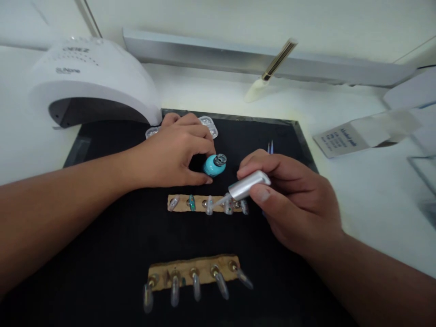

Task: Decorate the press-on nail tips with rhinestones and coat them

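My right hand [296, 200] is closed round the silver cap [249, 185] of a nail polish brush, whose bristle end points left over a nail tip [209, 205] on the upper tan strip [183, 203]. Whether the bristles touch the tip is hard to tell. Beside the open turquoise polish bottle [214, 166], my left hand [180, 150] has its thumb and forefinger on either side of the bottle, gripping it. Nearer to me lies a second tan strip [200, 270] with several clear nail tips on small round stands.
A white nail lamp [95, 77] stands at the back left. Clear round cases [209, 126] lie behind my left hand. A gold-handled brush [279, 60], an alcohol pads box [357, 134] and blue tweezers [270, 147] are further back and right.
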